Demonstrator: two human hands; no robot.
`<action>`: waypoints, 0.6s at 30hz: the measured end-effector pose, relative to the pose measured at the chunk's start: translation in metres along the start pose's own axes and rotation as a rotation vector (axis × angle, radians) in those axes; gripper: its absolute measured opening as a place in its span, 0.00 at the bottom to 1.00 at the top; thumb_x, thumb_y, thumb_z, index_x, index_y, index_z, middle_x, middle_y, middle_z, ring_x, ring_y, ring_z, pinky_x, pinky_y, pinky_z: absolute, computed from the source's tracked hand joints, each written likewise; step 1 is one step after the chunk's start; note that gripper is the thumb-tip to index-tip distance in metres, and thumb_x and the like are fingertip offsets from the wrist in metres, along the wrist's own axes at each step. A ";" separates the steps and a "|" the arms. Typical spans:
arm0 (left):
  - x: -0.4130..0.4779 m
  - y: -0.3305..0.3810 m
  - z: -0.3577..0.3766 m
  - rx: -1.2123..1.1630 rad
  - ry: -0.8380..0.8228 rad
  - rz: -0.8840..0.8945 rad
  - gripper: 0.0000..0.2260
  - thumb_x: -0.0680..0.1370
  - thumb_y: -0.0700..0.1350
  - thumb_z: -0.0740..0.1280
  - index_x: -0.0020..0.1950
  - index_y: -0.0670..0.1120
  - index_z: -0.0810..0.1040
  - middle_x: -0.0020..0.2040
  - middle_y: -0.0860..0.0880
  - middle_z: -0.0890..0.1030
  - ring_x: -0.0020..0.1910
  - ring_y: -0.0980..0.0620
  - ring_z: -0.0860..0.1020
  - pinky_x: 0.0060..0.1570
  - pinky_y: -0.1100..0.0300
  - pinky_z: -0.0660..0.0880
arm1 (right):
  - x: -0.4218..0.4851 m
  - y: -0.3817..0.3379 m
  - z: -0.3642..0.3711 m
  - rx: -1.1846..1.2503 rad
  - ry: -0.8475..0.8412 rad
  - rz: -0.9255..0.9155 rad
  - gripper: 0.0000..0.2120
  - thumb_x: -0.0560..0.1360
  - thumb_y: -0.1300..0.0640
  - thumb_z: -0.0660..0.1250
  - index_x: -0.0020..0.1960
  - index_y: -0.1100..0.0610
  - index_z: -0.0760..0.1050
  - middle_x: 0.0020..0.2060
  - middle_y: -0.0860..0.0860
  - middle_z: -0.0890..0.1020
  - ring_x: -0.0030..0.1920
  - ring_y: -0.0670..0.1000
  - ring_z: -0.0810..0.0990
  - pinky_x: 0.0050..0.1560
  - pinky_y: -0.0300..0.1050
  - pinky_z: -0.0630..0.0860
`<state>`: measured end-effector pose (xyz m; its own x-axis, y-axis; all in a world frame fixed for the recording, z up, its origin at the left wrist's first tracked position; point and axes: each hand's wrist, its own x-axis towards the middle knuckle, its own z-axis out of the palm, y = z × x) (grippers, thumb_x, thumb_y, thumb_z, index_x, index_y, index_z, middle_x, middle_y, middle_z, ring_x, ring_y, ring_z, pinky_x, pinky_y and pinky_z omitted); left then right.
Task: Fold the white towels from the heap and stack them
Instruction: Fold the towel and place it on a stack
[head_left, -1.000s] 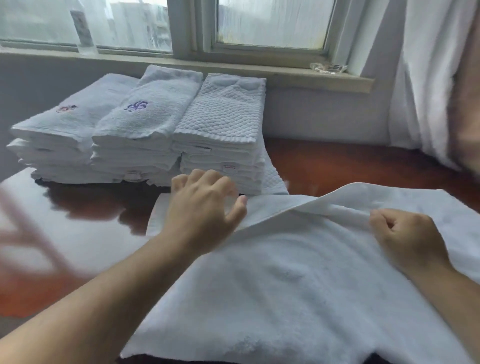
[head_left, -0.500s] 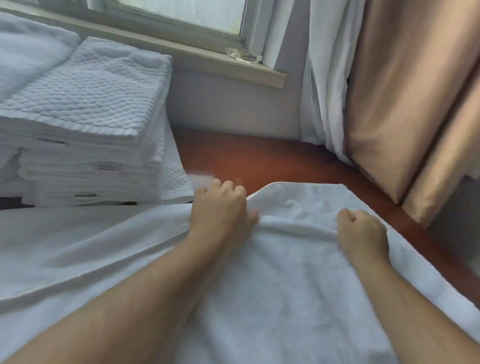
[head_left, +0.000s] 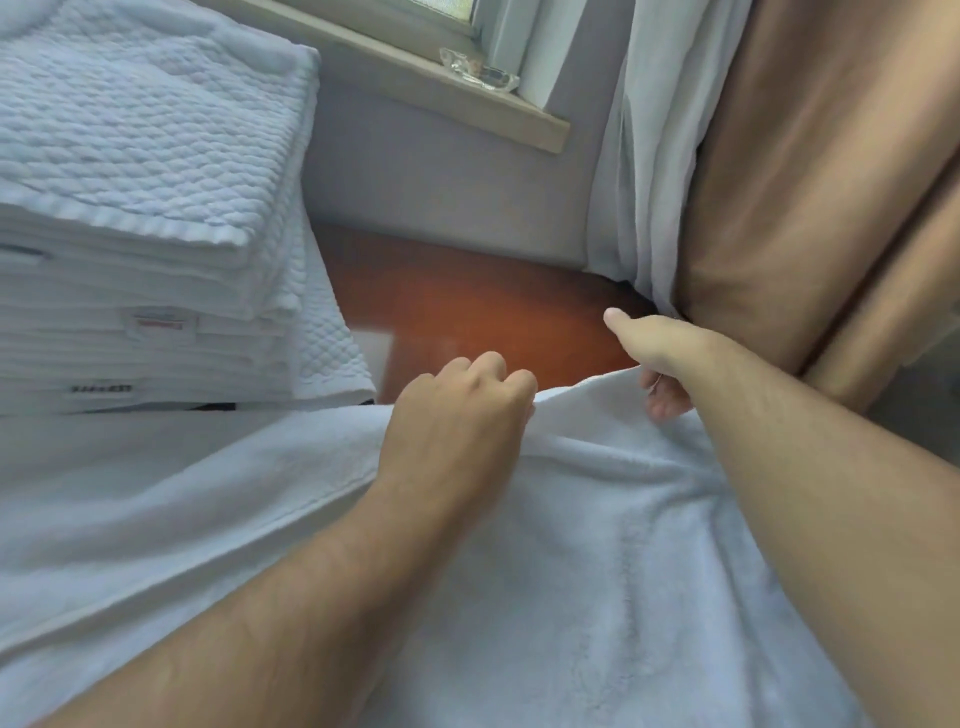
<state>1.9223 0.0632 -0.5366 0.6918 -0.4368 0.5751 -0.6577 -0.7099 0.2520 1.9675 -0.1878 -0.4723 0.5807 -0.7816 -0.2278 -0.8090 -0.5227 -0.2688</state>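
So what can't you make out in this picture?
Head view only.
Labels on the stack: blurred, unreadable.
Stack: cut off by the left edge.
Right hand: its own back hides whether the fingers grip the towel.
Clear thing on the sill: too blurred to identify.
Towel: near end cut by the bottom edge.

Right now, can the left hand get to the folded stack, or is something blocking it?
Probably yes. The left hand grips the far edge of the spread towel, and the folded stack stands close on its left, nothing between. It must release the towel first.
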 end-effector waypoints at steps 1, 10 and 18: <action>0.000 0.000 0.000 -0.008 0.001 -0.003 0.09 0.84 0.51 0.57 0.48 0.51 0.74 0.41 0.52 0.67 0.41 0.47 0.72 0.33 0.55 0.58 | -0.001 -0.005 0.005 0.017 -0.073 0.040 0.32 0.79 0.33 0.52 0.46 0.63 0.72 0.40 0.59 0.82 0.32 0.60 0.84 0.37 0.51 0.82; 0.002 -0.005 0.000 -0.027 0.013 -0.045 0.04 0.81 0.45 0.64 0.47 0.51 0.73 0.41 0.51 0.69 0.41 0.46 0.74 0.32 0.54 0.60 | 0.009 0.007 0.001 0.462 0.060 -0.050 0.07 0.82 0.60 0.58 0.47 0.61 0.72 0.42 0.61 0.80 0.36 0.58 0.81 0.34 0.49 0.80; -0.007 0.012 -0.016 -0.146 0.006 0.187 0.09 0.84 0.51 0.56 0.50 0.51 0.73 0.44 0.51 0.73 0.39 0.47 0.74 0.29 0.54 0.69 | -0.036 0.125 0.013 1.393 0.173 0.069 0.05 0.72 0.60 0.60 0.39 0.58 0.73 0.33 0.55 0.84 0.32 0.56 0.85 0.30 0.47 0.81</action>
<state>1.9046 0.0664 -0.5250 0.5524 -0.5497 0.6266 -0.8106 -0.5296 0.2501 1.8470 -0.2207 -0.5103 0.4429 -0.8763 -0.1896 -0.0229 0.2003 -0.9795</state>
